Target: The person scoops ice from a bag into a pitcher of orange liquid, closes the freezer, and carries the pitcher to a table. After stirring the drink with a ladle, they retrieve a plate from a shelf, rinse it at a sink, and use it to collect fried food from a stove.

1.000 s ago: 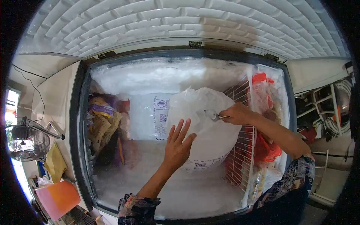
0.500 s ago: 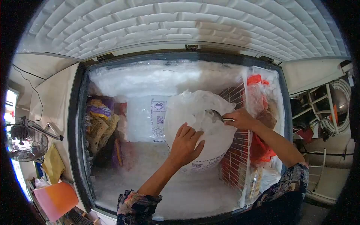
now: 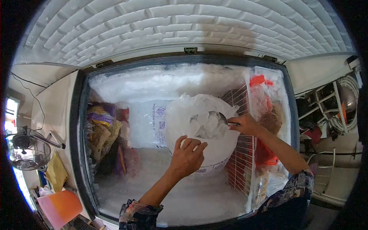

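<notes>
A white plastic bag (image 3: 180, 111) of ice stands inside the chest freezer, its mouth gaping upward. Clear ice pieces (image 3: 209, 125) are heaped in the opening. My right hand (image 3: 245, 125) is closed round the dark handle of a metal scoop (image 3: 223, 118). Ice hides most of the scoop's bowl, and only part of its rim shows. At the near side of the opening, the curled fingers of my left hand (image 3: 188, 156) grip the bag's edge. Printed lettering shows low on the bag's front.
A second printed ice bag (image 3: 143, 124) lies to the left. Frosted packages (image 3: 101, 126) fill the freezer's left end. A white wire divider (image 3: 250, 153) stands to the right, with red bags (image 3: 264, 151) behind it. Thick frost (image 3: 153, 82) coats the back wall.
The scoop has risen, with much more ice showing at the bag's mouth. My left hand has shifted slightly down, and the bag's opening looks wider.
</notes>
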Demonstrator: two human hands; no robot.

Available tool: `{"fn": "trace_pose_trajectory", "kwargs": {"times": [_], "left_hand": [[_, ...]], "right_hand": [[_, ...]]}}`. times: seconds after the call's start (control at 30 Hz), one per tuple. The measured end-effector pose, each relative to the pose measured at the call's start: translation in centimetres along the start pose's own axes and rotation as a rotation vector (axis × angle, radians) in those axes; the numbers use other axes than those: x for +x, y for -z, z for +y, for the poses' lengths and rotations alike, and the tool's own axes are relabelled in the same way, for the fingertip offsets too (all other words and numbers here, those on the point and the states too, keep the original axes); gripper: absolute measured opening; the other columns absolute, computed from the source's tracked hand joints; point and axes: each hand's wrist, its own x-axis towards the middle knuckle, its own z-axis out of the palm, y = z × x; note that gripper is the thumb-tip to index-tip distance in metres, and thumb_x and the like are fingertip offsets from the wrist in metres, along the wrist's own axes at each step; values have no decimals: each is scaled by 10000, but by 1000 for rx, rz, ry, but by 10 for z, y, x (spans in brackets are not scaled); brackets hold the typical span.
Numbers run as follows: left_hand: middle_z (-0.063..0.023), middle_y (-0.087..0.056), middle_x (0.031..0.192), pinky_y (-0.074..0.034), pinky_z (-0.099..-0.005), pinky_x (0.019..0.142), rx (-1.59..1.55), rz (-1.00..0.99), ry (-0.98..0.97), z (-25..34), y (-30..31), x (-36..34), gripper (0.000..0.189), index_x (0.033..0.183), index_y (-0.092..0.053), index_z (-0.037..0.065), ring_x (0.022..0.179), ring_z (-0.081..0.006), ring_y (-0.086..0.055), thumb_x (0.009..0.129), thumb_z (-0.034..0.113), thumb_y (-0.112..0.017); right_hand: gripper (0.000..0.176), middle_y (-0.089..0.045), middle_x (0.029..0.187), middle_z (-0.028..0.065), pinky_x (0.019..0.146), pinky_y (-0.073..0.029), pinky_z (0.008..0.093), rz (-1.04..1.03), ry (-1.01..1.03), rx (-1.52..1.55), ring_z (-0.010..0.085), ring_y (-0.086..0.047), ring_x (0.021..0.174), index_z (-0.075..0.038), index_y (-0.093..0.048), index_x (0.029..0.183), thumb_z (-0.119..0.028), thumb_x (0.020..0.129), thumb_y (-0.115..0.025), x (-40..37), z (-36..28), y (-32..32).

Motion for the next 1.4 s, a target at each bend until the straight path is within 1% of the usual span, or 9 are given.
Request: {"fn": "trace_pose_trajectory", "kwargs": {"times": [0.13, 0.3, 0.6, 0.73, 1.03, 1.1, 1.23, 1.3, 1.4], "left_hand": [[-47, -578, 959, -314, -491, 994, -41, -4, -7, 0, -2, 1, 349, 1087, -598, 140, 977, -219, -540, 741, 99, -614], [-50, -572, 959, -308, -497, 1000, -58, 17, -20, 1, -3, 0, 361, 1101, -588, 142, 986, -227, -537, 742, 109, -611], [-34, -590, 1116, -264, -524, 1034, -62, -56, -90, 12, -13, 2, 421, 1141, -564, 139, 1029, -238, -522, 724, 105, -609], [-21, -593, 1119, -251, -523, 1047, -68, -136, -60, 16, -14, 4, 469, 1185, -542, 152, 1043, -232, -511, 723, 99, -599], [-22, -592, 1119, -256, -507, 1049, -67, -80, -26, 13, -11, -4, 437, 1157, -562, 142, 1078, -221, -495, 724, 100, -601], [-18, -583, 1146, -248, -517, 1054, -90, -78, -10, 13, -9, -4, 448, 1168, -558, 160, 1097, -228, -486, 726, 93, -594], [-41, -593, 1138, -285, -505, 1031, -127, 81, 64, 16, 2, -1, 373, 1111, -576, 126, 1121, -270, -479, 743, 64, -563], [-56, -593, 1139, -305, -492, 1018, -144, 170, 109, 17, 12, -3, 329, 1072, -585, 104, 1118, -289, -483, 750, 50, -549], [-125, -578, 1120, -360, -408, 928, -277, 434, 220, 22, 41, -8, 211, 933, -570, 19, 1082, -301, -492, 737, -33, -512]], "right_hand": [[407, -664, 890, 154, 749, -505, 414, -67, -82, -60, 337, -644, 772, -148, -659, 1055, -476, 835, -561, -5, 7, 1], [402, -667, 901, 146, 720, -515, 390, 50, -72, -2, 310, -654, 755, -135, -666, 1046, -463, 831, -577, -15, 7, 4], [403, -675, 897, 142, 713, -509, 379, 77, -185, 81, 291, -662, 767, -83, -657, 1045, -420, 834, -594, -19, -3, 5], [390, -671, 878, 154, 703, -506, 378, 161, -89, 117, 297, -661, 770, -74, -655, 1041, -400, 833, -602, -23, -4, 5], [428, -663, 938, 178, 771, -495, 389, 156, -191, 54, 326, -646, 844, -68, -643, 1076, -416, 829, -608, -46, -1, 12], [331, -656, 866, 186, 688, -488, 342, 200, -154, 31, 245, -648, 747, 4, -626, 1040, -246, 823, -643, -52, -2, 14], [310, -650, 837, 195, 657, -485, 341, 246, -144, 82, 253, -643, 710, 11, -628, 1026, -227, 826, -637, -65, -34, 36], [423, -666, 921, 168, 768, -490, 365, 74, -327, 100, 286, -655, 821, -70, -623, 1116, -389, 839, -606, -66, -76, 65], [407, -665, 911, 169, 747, -491, 366, 99, -218, 4, 286, -658, 808, -63, -620, 1112, -364, 838, -611, -69, -131, 92]]}}
